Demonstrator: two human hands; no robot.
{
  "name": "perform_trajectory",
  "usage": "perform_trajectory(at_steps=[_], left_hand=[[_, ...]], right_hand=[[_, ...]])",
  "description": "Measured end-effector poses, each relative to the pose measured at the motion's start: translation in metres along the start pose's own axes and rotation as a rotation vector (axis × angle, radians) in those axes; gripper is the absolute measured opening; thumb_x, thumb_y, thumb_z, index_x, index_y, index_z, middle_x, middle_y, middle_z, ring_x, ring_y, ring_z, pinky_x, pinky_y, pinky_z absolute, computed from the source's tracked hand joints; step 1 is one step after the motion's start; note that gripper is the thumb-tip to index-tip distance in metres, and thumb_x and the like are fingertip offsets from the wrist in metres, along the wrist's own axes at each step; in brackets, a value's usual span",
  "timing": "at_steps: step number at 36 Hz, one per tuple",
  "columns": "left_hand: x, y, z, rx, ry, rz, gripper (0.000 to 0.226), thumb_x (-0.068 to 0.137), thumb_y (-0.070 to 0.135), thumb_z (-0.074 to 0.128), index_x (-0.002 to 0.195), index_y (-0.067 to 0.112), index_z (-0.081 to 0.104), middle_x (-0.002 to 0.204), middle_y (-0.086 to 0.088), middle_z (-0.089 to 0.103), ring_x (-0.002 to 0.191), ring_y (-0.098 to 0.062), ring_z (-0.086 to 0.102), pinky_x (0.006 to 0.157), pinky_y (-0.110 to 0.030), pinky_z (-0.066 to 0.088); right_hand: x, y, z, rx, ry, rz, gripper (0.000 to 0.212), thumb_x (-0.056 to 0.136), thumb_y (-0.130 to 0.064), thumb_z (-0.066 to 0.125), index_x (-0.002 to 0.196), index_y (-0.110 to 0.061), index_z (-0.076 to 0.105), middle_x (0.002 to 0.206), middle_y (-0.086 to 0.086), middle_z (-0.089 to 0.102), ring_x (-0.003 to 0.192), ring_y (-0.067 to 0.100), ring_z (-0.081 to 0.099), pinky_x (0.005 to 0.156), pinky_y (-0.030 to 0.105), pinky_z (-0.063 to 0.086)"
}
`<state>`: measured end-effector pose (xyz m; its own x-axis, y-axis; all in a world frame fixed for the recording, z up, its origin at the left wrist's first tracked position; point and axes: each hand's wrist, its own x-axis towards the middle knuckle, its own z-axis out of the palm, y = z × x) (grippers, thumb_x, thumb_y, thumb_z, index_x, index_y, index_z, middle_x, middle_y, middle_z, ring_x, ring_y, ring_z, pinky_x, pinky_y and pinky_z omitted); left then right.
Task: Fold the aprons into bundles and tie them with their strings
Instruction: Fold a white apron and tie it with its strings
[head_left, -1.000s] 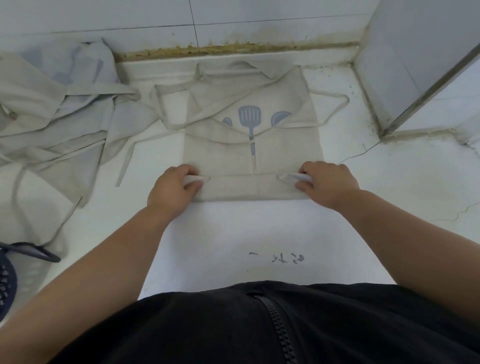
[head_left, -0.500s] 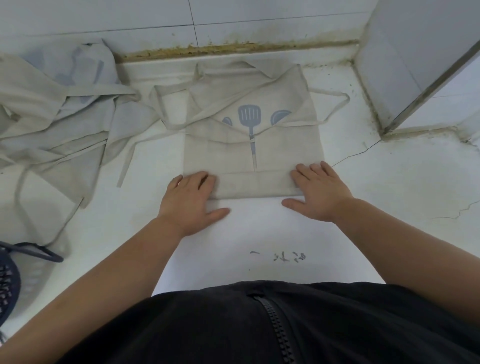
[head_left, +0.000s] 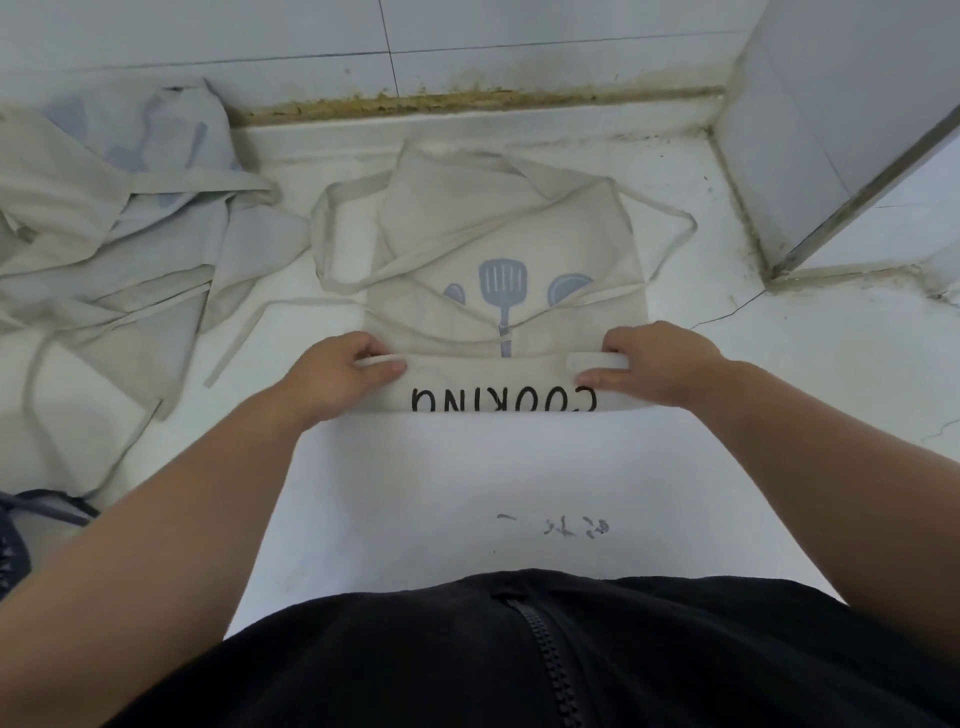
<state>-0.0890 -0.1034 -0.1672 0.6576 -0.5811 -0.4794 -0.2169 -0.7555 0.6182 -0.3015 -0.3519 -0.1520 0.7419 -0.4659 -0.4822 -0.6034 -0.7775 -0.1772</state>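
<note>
A beige apron (head_left: 519, 244) with a blue spatula print lies partly folded on the white floor in front of me. Its near edge is rolled into a narrow band (head_left: 493, 384) showing the black word COOKING upside down. My left hand (head_left: 343, 376) grips the band's left end, fingers curled over the fold. At the right end, my right hand (head_left: 654, 366) grips the band the same way. The apron's strings (head_left: 670, 228) loop loose on the floor on both sides.
A heap of other beige aprons (head_left: 114, 249) lies at the left, with strings trailing toward me. A dark blue basket (head_left: 10, 545) shows at the left edge. A tiled wall (head_left: 467, 47) runs behind, and a door frame (head_left: 857, 208) stands at the right.
My hands were pressing flat on the folded edge half a second ago. Now both grip it and have turned it over once more, away from me, bringing the COOKING lettering on top.
</note>
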Motion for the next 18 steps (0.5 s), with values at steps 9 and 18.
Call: perform_trajectory(at_steps=[9, 18], left_hand=[[-0.005, 0.000, 0.037, 0.515, 0.329, 0.391, 0.048, 0.088, 0.011, 0.057, 0.134, 0.024, 0.053, 0.139, -0.008, 0.046, 0.126, -0.033, 0.039, 0.098, -0.044, 0.030], [0.003, 0.029, 0.032, 0.842, 0.018, 0.504, 0.067, 0.086, 0.003, 0.049, 0.146, 0.028, 0.033, 0.157, 0.005, 0.015, 0.144, -0.018, 0.010, 0.109, -0.034, 0.017]], right_hand=[[0.002, -0.011, 0.024, -0.225, 0.251, -0.090, 0.043, 0.094, -0.044, 0.045, 0.135, -0.031, 0.043, 0.135, -0.001, 0.045, 0.125, 0.023, 0.038, 0.107, 0.041, 0.017], [0.014, -0.033, 0.003, -0.104, 0.121, -0.084, 0.065, 0.088, -0.024, 0.055, 0.146, -0.021, 0.024, 0.131, 0.007, 0.046, 0.118, 0.029, 0.048, 0.096, 0.036, 0.035]])
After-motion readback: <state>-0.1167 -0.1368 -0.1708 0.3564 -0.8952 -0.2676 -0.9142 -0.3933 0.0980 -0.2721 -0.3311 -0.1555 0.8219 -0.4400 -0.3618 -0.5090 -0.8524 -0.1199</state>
